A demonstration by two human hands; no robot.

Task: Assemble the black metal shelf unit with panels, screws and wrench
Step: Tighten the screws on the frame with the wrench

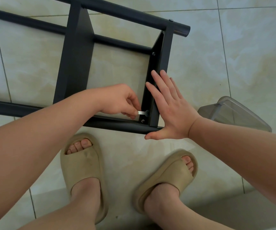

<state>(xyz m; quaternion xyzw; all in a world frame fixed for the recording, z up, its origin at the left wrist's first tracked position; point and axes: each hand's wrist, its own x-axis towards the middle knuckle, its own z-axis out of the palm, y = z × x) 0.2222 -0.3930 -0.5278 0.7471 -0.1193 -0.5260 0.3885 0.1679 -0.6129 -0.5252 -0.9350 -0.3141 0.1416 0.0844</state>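
The black metal shelf unit (77,52) lies on its side on the tiled floor, its tubes running left to right. My left hand (122,102) pinches a small flat silver wrench (142,112), whose head sits on the inner face of the end panel (162,60), just above a screw (142,120) at the near corner. My right hand (168,107) presses flat, fingers straight, against the end panel's outer edge. Two more screws show further along the panel, one (153,53) inside and one (171,20) on the far tube.
A clear plastic container (233,112) lies on the floor to the right of the shelf. My feet in beige slippers (82,165) stand just below the near tube. Pale tiles stretch all around.
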